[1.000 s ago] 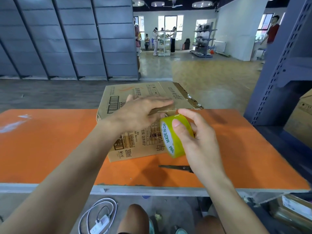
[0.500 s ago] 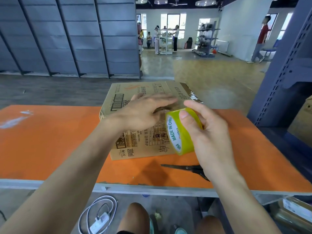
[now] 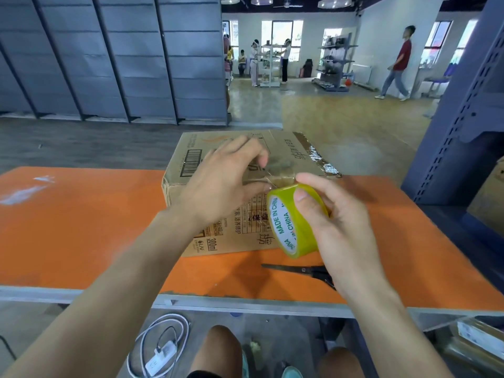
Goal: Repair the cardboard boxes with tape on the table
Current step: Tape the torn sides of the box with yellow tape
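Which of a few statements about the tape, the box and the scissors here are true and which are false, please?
1. The right hand grips the yellow-green tape roll. True.
2. The scissors are held in the left hand. False: they lie on the orange table just below the roll, and the left hand is on top of the cardboard box.
3. The cardboard box stands on the floor. False: it sits on the orange table.
4. A white cable and charger lie on the floor below the table's near edge. True.
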